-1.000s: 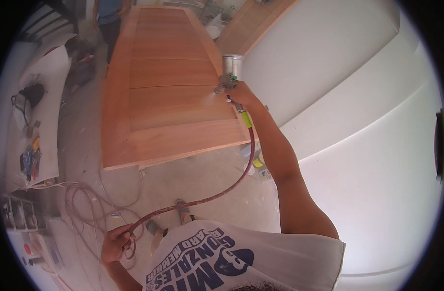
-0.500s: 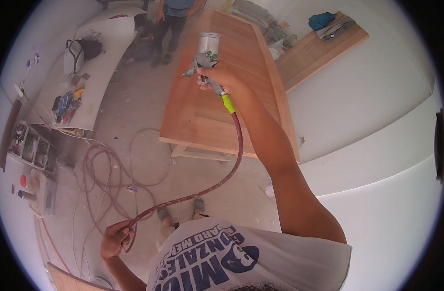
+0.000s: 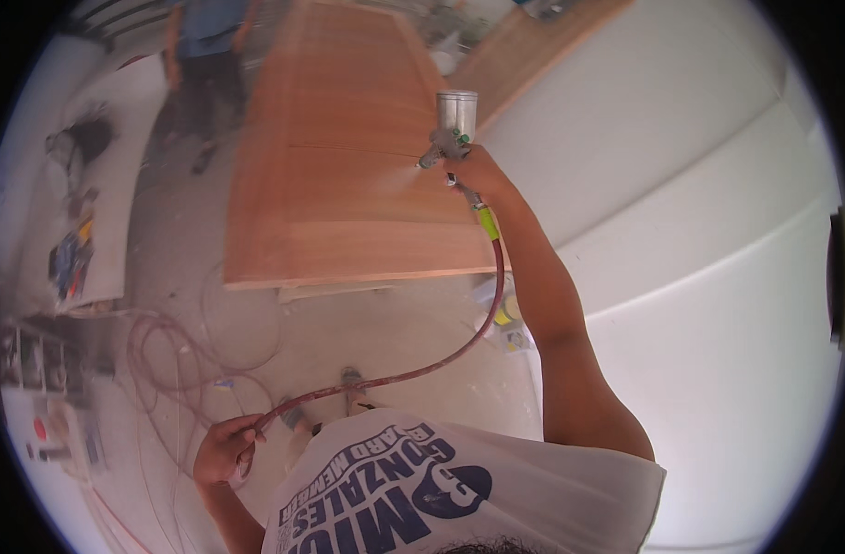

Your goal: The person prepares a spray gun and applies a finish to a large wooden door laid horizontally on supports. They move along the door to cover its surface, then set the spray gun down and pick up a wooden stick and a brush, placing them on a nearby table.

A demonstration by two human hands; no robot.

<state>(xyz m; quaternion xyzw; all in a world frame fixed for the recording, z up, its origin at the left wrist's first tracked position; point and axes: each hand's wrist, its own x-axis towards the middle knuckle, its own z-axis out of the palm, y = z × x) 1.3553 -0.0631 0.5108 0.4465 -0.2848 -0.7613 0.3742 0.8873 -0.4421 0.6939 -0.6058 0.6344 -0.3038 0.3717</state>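
Observation:
My right hand point(image 3: 480, 175) is closed round the grip of a spray gun point(image 3: 447, 148) with a metal cup point(image 3: 456, 113) on top. A pale mist leaves its nozzle toward the left, over a reddish-brown wooden panel point(image 3: 339, 198). From the gun's yellow-green wrapped lower end, a dark red hose point(image 3: 441, 365) curves down to my left hand point(image 3: 227, 451). Those fingers are wrapped round the hose near my waist, at the lower left. The panel lies raised off the floor, with the gun over its right side.
Loops of hose point(image 3: 168, 355) lie on the floor at left. Beyond them stands a long pale table point(image 3: 118, 212) with tools point(image 3: 70, 258) and a bag. A person point(image 3: 210, 55) stands at the far left of the panel. A second wooden board point(image 3: 542, 60) leans by the right wall.
The spray gun and my right hand have moved right and a little nearer me. Mist now shows at the nozzle. My view has shifted, and the panel sits farther left in it.

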